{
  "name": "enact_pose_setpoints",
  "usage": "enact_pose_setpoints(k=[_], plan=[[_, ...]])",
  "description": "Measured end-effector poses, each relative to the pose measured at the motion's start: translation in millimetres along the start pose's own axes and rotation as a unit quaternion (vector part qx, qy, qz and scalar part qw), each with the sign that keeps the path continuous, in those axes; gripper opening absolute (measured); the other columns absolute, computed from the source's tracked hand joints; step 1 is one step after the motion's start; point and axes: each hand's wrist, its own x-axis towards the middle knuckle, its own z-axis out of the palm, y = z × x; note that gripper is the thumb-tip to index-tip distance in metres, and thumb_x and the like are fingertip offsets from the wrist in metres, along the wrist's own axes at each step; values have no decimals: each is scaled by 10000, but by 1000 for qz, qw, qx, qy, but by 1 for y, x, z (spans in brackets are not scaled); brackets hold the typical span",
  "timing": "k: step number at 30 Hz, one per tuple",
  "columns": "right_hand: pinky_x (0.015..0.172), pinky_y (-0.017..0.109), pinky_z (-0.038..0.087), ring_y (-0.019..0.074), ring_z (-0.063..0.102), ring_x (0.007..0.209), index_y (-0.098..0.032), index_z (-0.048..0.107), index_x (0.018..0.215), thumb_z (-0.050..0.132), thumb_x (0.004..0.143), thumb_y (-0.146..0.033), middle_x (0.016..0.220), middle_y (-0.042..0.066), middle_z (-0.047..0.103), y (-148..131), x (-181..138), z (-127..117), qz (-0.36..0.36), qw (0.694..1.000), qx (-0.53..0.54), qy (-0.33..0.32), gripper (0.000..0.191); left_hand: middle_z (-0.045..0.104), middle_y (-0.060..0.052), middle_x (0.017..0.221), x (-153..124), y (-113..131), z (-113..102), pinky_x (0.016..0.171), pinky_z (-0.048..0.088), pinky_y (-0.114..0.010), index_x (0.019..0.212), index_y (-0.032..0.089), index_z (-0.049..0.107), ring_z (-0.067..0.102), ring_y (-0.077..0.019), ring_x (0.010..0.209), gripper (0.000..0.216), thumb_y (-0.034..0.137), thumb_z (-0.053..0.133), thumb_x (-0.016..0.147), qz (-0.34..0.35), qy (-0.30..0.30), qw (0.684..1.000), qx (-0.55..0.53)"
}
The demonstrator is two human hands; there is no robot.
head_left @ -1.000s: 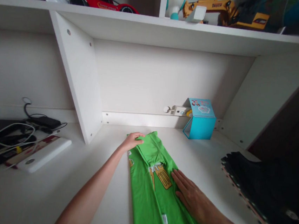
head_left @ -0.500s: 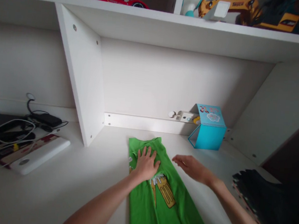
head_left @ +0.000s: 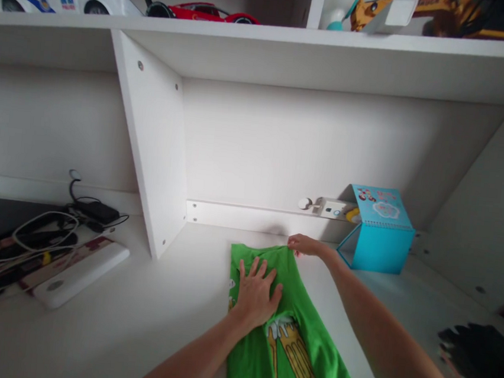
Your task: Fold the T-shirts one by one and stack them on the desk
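A green T-shirt (head_left: 329, 354) with a printed beer mug lies folded lengthwise on the white desk, its lower part running out of the bottom of the view. My left hand (head_left: 256, 291) presses flat on its upper part, fingers spread. At the shirt's far right corner, my right hand (head_left: 303, 245) pinches the edge of the cloth between thumb and fingers. The print is partly lost in the folds.
A blue desk calendar (head_left: 382, 248) stands at the back right before a power strip (head_left: 334, 209). Cables, a black adapter (head_left: 100, 211) and a white box-like device (head_left: 81, 273) lie left of the upright divider (head_left: 149, 149). Dark foam-like pieces (head_left: 483, 357) lie at right.
My right hand has moved away from me and left to the shirt's far corner and taken hold of it. My left hand stays flat on the cloth. The camera view has shifted slightly.
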Motion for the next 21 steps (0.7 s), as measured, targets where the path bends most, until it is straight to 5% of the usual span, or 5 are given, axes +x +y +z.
enact_pose_setpoints(k=[7,14,21], plan=[[787,381,475,172,554,927,-166,521,1105,503,870,-345,1104,61,543,-15,2,25,53,991,-65,105,297,358,-47,1392,4,-6,6,991,49,-661,1262,304,465,180,-332,1312,531,553,331,813,-59,-42,997,-17],[841,394,444,185,558,956,-148,465,1185,393,917,-340,1105,91,554,-22,-38,32,44,970,-75,228,337,266,-51,1436,4,-7,1,974,31,-676,1317,296,391,92,-338,1331,602,585,328,792,-53,-88,995,-20],[1050,358,260,188,248,1301,-128,311,1357,255,928,-425,1413,90,307,-34,-125,88,-100,979,-70,166,525,200,-35,1457,9,-8,5,976,16,-674,1360,278,315,66,-324,1337,649,622,216,818,-49,-106,993,-3]])
